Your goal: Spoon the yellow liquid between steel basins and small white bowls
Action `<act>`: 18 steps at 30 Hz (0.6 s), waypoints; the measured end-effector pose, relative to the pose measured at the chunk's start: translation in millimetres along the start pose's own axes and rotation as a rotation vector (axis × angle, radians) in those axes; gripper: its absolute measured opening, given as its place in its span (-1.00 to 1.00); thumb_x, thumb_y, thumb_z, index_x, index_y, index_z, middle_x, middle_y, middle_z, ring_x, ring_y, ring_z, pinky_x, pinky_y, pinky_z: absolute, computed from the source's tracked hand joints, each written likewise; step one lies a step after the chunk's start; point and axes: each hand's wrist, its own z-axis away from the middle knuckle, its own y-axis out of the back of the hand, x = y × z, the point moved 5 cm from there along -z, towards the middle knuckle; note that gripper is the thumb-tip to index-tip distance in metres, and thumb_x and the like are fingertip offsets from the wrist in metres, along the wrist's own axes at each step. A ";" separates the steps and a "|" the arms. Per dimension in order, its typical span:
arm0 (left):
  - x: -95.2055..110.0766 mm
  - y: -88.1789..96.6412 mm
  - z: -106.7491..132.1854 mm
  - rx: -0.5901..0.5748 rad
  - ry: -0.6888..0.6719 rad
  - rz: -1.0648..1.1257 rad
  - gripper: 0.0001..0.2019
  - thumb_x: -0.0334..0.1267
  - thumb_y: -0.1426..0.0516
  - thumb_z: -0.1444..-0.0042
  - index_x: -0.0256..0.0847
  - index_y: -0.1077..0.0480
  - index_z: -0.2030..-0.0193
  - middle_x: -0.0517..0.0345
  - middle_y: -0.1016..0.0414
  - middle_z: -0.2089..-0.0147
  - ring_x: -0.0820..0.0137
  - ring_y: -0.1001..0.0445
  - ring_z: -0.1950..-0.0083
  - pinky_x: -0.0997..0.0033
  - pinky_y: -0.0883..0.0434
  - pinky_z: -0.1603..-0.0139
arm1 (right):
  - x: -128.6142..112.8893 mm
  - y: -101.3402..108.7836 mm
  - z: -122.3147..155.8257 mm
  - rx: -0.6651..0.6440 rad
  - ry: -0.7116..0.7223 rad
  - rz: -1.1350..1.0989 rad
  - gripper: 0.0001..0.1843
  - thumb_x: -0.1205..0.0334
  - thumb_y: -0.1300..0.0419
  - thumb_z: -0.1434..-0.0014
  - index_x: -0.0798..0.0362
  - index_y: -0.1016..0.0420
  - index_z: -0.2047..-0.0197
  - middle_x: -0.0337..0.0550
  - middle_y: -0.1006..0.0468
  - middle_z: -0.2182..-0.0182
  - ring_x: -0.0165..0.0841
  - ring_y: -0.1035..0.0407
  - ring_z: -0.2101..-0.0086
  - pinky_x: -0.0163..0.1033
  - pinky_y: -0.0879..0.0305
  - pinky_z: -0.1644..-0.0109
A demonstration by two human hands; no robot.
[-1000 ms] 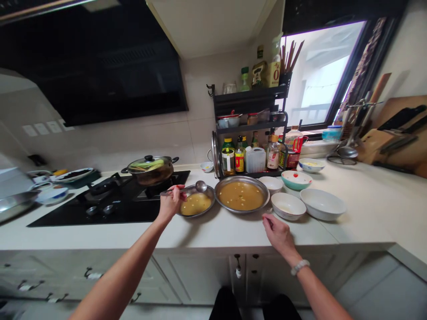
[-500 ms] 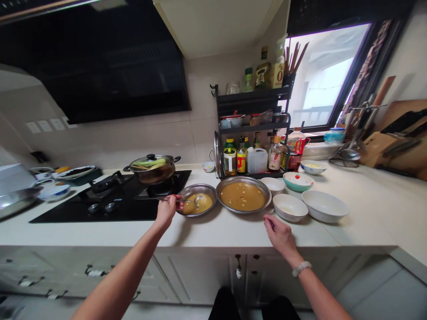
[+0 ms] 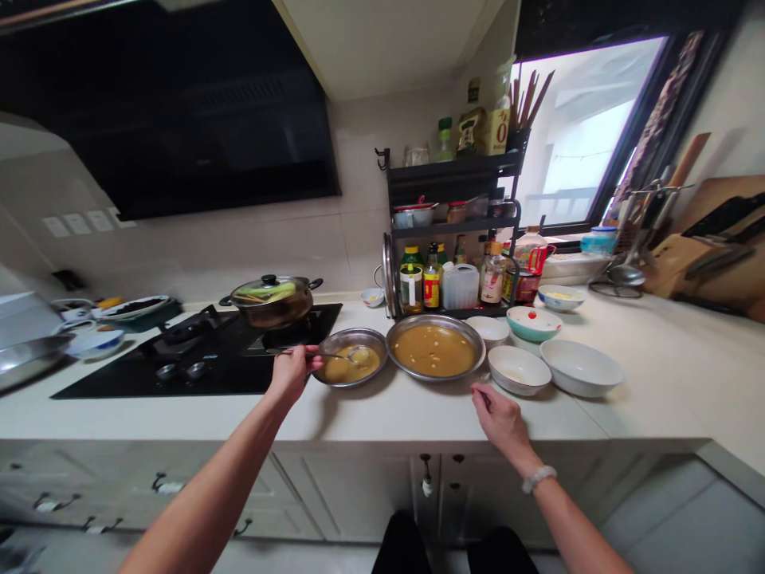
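My left hand [image 3: 291, 372] is closed round the handle of a metal ladle [image 3: 335, 354]. The ladle's bowl rests in the yellow-brown liquid of a small steel dish [image 3: 351, 363] beside the stove. Right of it stands a larger steel dish [image 3: 434, 348] holding the same liquid. My right hand [image 3: 500, 418] lies on the white counter just in front of the larger dish, its fingers loosely curled, holding nothing that I can see. A pale bracelet sits on that wrist.
A lidded pot [image 3: 272, 300] stands on the black stove [image 3: 197, 359]. White bowls [image 3: 579, 368] and a teal-rimmed bowl [image 3: 533, 323] sit to the right. A black rack [image 3: 451, 231] of bottles stands behind the dishes. Knives and boards lean at far right.
The ladle has come down from above the small dish's rim into its liquid, and my left hand has drawn slightly left. My right hand has stayed in place.
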 end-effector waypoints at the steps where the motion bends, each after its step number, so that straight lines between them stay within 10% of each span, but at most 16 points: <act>1: 2.3 -1.1 0.6 -0.001 0.004 0.004 -0.84 -0.42 -0.02 0.10 -0.37 -0.41 0.53 0.09 -0.45 0.63 0.46 -0.42 0.66 0.50 -0.40 0.58 | -0.2 0.1 -0.1 -0.001 -0.001 -0.001 -0.68 0.11 0.01 -0.19 0.06 -0.53 0.25 -0.05 -0.61 0.43 -0.28 -0.48 0.47 -0.25 -0.34 0.37; 10: 28.1 -21.9 1.3 -0.098 -0.015 0.029 -0.83 -0.40 -0.02 0.05 -0.38 -0.43 0.46 0.06 -0.48 0.55 0.47 -0.43 0.58 0.48 -0.44 0.47 | -0.6 -0.2 -0.3 -0.003 -0.012 -0.010 -0.68 0.12 0.02 -0.19 0.04 -0.53 0.25 -0.07 -0.61 0.43 -0.28 -0.48 0.47 -0.25 -0.34 0.37; 18: 30.9 -81.6 13.5 -0.225 -0.149 0.010 -0.82 -0.33 -0.01 -0.02 -0.32 -0.41 0.46 0.13 -0.44 0.60 0.43 -0.43 0.58 0.41 -0.44 0.47 | 0.1 -1.0 -0.2 0.006 -0.002 -0.007 -0.68 0.13 0.02 -0.19 0.05 -0.53 0.27 -0.07 -0.61 0.44 -0.28 -0.48 0.47 -0.25 -0.33 0.37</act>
